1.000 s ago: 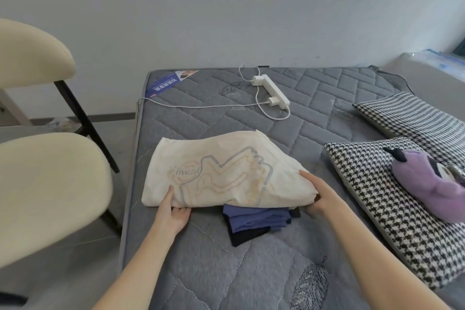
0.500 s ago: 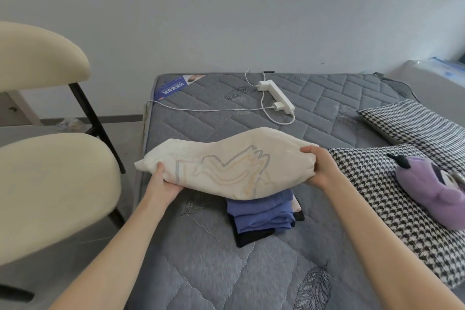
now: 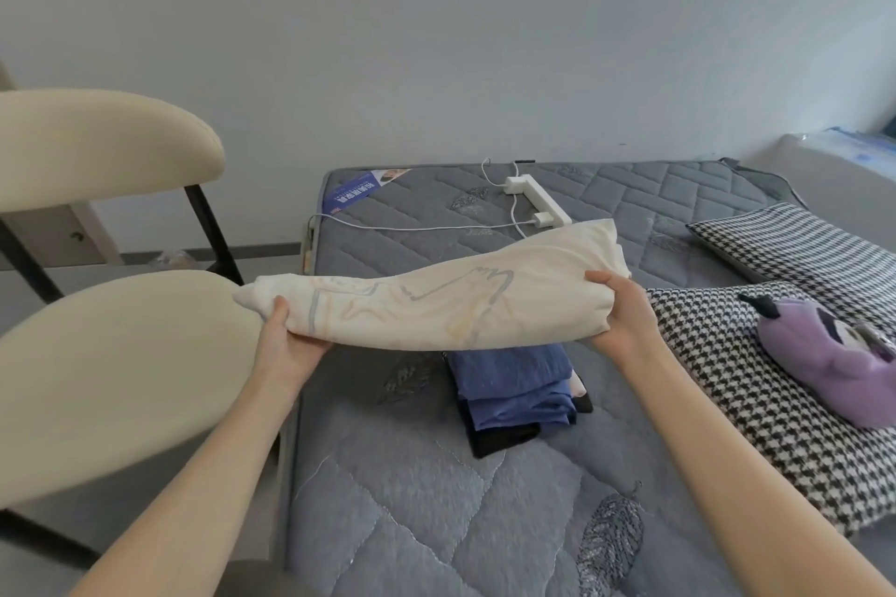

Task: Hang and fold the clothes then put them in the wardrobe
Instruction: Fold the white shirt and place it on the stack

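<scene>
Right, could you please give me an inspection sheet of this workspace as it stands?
Surface: grey quilted mattress, with a blue label at its far left corner.
Job's things: cream garment, folded and held in the air over the folded stack of blue and black clothes on the mattress.
Clutter: purple plush toy lying on a houndstooth pillow; a second such pillow lies behind it.
Hands: left hand grips the garment's left end; right hand grips its right end.
Cables: white power strip at the far end; white cable runs to the mattress's left edge.
Surroundings: cream chair on the left, plain wall behind.
</scene>
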